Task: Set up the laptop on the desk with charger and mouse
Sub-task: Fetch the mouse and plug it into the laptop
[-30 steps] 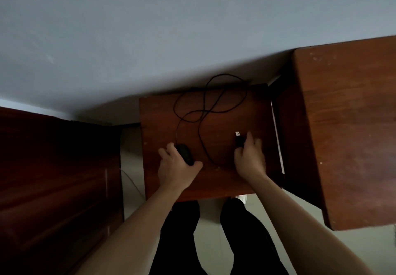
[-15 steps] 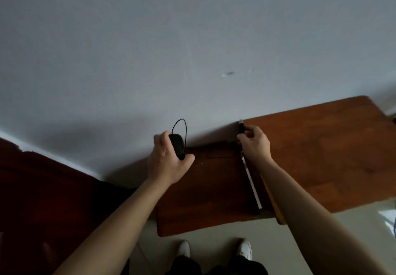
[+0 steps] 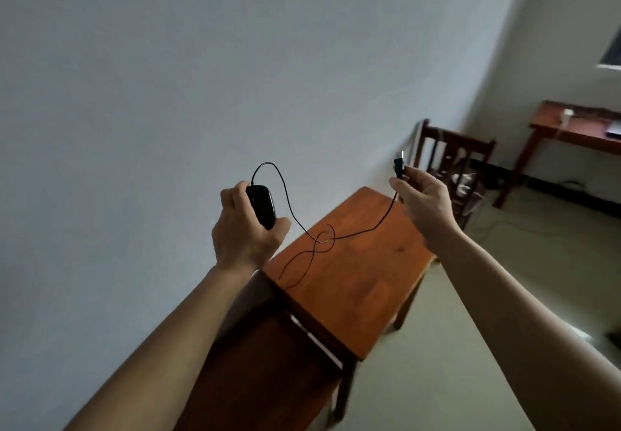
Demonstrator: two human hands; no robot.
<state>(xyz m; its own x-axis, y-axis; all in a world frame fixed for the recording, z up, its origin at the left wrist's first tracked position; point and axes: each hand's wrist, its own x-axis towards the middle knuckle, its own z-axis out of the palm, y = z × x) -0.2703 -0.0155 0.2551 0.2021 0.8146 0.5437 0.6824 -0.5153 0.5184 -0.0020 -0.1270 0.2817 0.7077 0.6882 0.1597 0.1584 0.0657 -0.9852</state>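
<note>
**Ana:** Two hands up in the head view, both busy. The left hand (image 3: pixel 247 229) is wrapped around the black mouse (image 3: pixel 261 205), fingers over the far side and thumb under the near end, a firm full-palm hold, with the mouse lifted clear of any surface in front of the grey wall (image 3: pixel 168 94).

**Ben:** And the right hand (image 3: pixel 424 203) pinches the USB plug (image 3: pixel 399 164) between thumb and fingertips, a narrow grip, metal tip pointing up. The other fingers are loosely spread.

**Ana:** Between them the cable (image 3: pixel 314 245) sags in a long loop and crosses over itself once, hanging above the wooden table (image 3: pixel 353 279) just near and right of the hands. I can't tell whether the lowest loop touches the tabletop or only hangs over it.

**Ben:** So, the step in hand, as I read it: carrying the mouse to the setup spot. No laptop that I can pick out with certainty. Far right there's a wooden desk (image 3: pixel 551 128) with something pale on it, too small to name, and a chair (image 3: pixel 450 158) between it and the table.

**Ana:** Charger isn't visible either, so I'd say the task is early to midway.

**Ben:** Next move, in my view, calls for walking the mouse to wherever the laptop sits, keeping that crossed loop from snagging a table corner, then lining the plug up square with a port.

**Ana:** And setting the mouse down flat beside it, cable slack, not knotted.
</note>
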